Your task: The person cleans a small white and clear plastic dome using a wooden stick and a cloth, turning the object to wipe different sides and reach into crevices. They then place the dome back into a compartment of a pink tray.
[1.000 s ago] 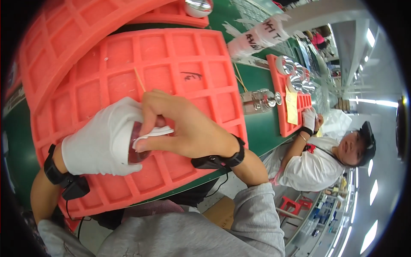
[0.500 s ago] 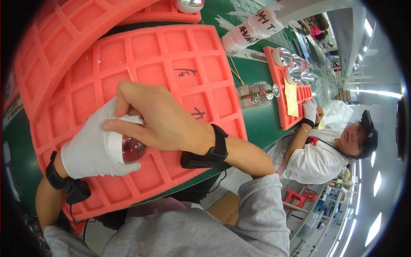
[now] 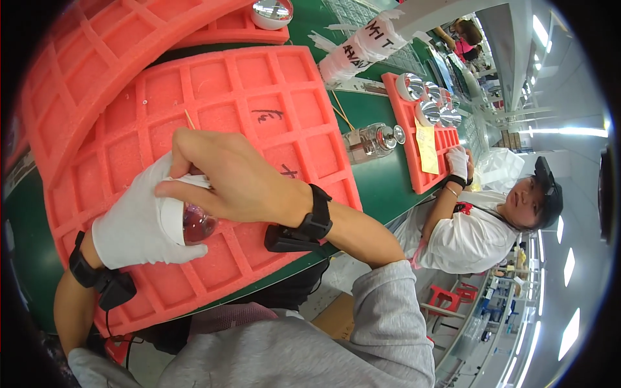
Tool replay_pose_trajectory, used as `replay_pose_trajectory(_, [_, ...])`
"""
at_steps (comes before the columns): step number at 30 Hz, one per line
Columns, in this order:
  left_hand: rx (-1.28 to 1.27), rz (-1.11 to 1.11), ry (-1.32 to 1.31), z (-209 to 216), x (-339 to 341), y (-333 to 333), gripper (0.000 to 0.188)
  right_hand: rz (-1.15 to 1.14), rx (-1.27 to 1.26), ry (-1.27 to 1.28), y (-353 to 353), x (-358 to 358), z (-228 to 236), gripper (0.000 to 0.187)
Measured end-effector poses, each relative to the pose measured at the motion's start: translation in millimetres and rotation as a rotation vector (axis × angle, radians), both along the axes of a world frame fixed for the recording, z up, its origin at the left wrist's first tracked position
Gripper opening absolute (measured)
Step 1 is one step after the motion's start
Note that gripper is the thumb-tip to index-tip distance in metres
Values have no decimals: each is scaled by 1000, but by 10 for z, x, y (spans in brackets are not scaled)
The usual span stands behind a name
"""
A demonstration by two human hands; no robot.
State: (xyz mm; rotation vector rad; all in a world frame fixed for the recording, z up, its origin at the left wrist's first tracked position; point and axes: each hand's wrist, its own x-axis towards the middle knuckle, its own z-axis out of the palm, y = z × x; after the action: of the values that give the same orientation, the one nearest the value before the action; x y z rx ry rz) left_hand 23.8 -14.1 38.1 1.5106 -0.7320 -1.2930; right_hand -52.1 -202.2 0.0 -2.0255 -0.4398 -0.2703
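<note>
My left hand [image 3: 136, 216], in a white glove, holds a round reflector cup [image 3: 198, 225] with a white rim and a mirror-like inside that looks reddish. My bare right hand [image 3: 239, 178] is over the cup with thumb and forefinger pinched together. The tip of a thin wooden stick [image 3: 189, 119] sticks up beyond its knuckles. A bit of white cloth or glove shows under these fingers; which of the two, I cannot make out. Much of the cup is hidden by my hands. Both are above a red foam tray [image 3: 213, 77] with square compartments.
Another red foam tray [image 3: 68, 84] overlaps at upper left. A reflector cup [image 3: 272, 11] sits at the top. A glass bottle [image 3: 372, 143], wooden sticks [image 3: 341, 110] and a white-wrapped post [image 3: 359, 52] are to the right. A co-worker [image 3: 479, 223] sits by a tray of shiny cups [image 3: 414, 87].
The view has shifted slightly, so the bench and co-worker appear a little further left. My right hand has moved a little over the cup; both hands keep their hold.
</note>
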Motion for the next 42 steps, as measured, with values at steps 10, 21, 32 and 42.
replay_pose_trajectory(10, [-323,-101,-620,-333,30,29,78,33,-21,30,-83,-95,29,21])
replay_pose_trajectory(21, [-432,-125,-591,-382,59,142,66,-726,-22,37,-782,-1015,694,5])
replay_pose_trajectory(32, [-457,-109,-619,-423,62,137,59,-962,-637,-113,-1432,-1495,580,12])
replay_pose_trajectory(42, [-459,-108,-634,-392,44,132,59,-885,-651,-13,-1400,-1497,704,19])
